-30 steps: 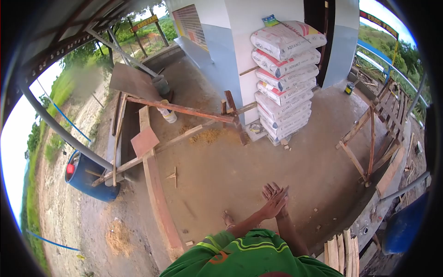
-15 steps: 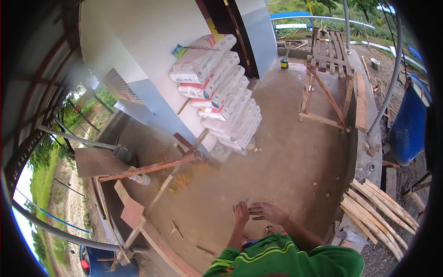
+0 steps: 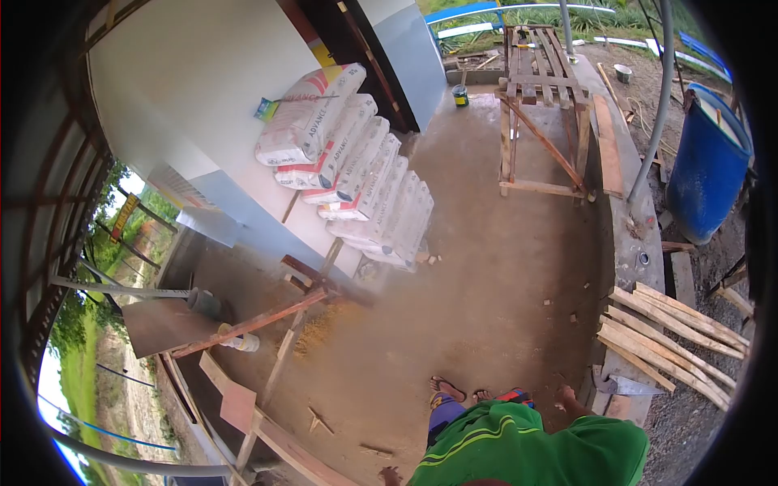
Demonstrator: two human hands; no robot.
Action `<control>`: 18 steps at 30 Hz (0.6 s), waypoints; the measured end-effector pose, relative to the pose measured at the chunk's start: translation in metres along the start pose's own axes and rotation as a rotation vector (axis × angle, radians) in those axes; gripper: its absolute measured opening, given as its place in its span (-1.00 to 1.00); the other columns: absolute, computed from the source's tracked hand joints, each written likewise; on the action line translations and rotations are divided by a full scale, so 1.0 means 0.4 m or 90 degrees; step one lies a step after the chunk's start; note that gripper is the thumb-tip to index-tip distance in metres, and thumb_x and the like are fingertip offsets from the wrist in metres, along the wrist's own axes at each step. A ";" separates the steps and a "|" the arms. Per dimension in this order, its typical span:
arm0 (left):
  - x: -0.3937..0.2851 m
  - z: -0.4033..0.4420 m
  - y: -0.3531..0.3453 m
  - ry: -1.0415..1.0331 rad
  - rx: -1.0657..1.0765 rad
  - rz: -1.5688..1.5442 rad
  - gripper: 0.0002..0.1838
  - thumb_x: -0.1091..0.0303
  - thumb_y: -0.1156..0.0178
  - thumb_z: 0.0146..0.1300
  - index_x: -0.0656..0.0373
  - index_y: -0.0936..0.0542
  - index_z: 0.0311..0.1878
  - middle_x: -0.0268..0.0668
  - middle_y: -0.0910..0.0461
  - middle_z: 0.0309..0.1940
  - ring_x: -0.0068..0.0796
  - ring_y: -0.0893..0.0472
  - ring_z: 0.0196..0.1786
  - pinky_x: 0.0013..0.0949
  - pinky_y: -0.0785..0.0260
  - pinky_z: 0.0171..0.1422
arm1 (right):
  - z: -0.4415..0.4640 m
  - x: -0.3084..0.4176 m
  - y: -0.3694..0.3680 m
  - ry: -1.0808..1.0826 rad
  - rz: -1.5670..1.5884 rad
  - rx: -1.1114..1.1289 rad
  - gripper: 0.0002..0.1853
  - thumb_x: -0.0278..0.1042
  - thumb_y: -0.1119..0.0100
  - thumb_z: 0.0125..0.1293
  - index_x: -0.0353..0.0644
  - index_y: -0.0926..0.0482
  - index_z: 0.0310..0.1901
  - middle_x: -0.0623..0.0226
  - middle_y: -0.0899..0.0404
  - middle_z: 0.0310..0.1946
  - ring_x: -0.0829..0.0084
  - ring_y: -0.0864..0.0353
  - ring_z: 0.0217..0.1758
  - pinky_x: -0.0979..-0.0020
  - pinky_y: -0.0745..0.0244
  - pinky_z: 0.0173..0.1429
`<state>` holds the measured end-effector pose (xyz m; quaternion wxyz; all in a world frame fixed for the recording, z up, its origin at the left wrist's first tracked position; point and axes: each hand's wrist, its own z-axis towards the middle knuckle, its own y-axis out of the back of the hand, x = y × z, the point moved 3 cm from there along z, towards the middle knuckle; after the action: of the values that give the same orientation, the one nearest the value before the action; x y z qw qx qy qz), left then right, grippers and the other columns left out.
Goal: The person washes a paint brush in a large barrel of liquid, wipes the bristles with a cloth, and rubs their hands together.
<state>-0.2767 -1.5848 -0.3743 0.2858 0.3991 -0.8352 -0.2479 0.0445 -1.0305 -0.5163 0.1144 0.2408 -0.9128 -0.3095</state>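
Note:
My left hand (image 3: 391, 474) is low at the bottom edge, left of the green shirt (image 3: 519, 445), with its fingers apart and nothing seen in it. Out to the right, my right hand (image 3: 566, 396) hangs over the concrete floor (image 3: 478, 316), left of a hand saw (image 3: 634, 387); it is small and its finger shape is unclear. Between the two hands, my feet in sandals (image 3: 448, 389) show on the floor. A small wooden cross piece (image 3: 320, 420) lies up and left of my left hand.
Stacked cement bags (image 3: 356, 162) lean by the wall. A slatted wooden trestle (image 3: 543, 105) stands at the upper right, near a blue barrel (image 3: 707, 166). Wood strips (image 3: 673, 340) lie at the right. A timber barrier (image 3: 251, 324) crosses the left side, with a bucket (image 3: 241, 340) behind it.
My hands, close together in front of me before, have parted and dropped to either side of my body. The view has turned right, bringing the trestle and blue barrel further in.

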 end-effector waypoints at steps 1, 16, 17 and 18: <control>-0.008 0.003 -0.019 0.045 0.002 -0.124 -0.48 0.02 -0.09 0.29 0.22 -0.46 0.15 -0.29 -0.61 -0.02 -0.37 -0.64 -0.04 -0.14 -0.52 -0.08 | -0.049 0.016 0.018 0.003 0.030 0.048 -0.49 -0.34 -0.40 -0.08 -0.07 -0.60 0.02 0.09 -0.66 -0.14 0.10 -0.68 -0.06 0.14 -0.63 -0.05; -0.130 0.675 0.660 -0.033 -0.133 -0.691 -0.45 0.00 0.21 0.45 0.33 -0.52 0.06 -0.16 -0.71 -0.27 -0.29 -0.64 -0.18 -0.27 -0.50 -0.04 | 0.134 0.501 0.558 0.107 0.651 -0.288 -0.78 -0.36 -0.10 0.23 -0.29 -0.49 -0.15 0.18 -0.58 -0.41 0.35 -0.68 -0.42 0.34 -0.54 -0.46; -0.136 0.645 0.770 -0.051 -0.113 -0.735 -0.51 0.07 0.19 0.45 0.27 -0.56 0.05 -0.19 -0.70 -0.24 -0.24 -0.63 -0.14 -0.24 -0.47 0.02 | 0.179 0.496 0.570 0.097 0.626 -0.366 -0.80 -0.37 -0.10 0.23 -0.29 -0.48 -0.18 0.20 -0.56 -0.44 0.36 -0.67 -0.43 0.34 -0.53 -0.48; -0.155 0.543 0.960 -0.068 -0.092 -0.780 -0.57 0.14 0.18 0.44 0.20 -0.60 0.03 -0.22 -0.70 -0.22 -0.20 -0.63 -0.10 -0.22 -0.44 0.08 | 0.173 0.489 0.602 0.066 0.703 -0.346 -0.81 -0.38 -0.10 0.24 -0.29 -0.47 -0.17 0.20 -0.56 -0.44 0.36 -0.66 -0.44 0.34 -0.52 -0.50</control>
<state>-0.5929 -1.2799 -0.3001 0.0757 0.7728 -0.4488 -0.4424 -0.2369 -0.9282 -0.4093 0.3590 -0.2906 -0.7843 -0.4142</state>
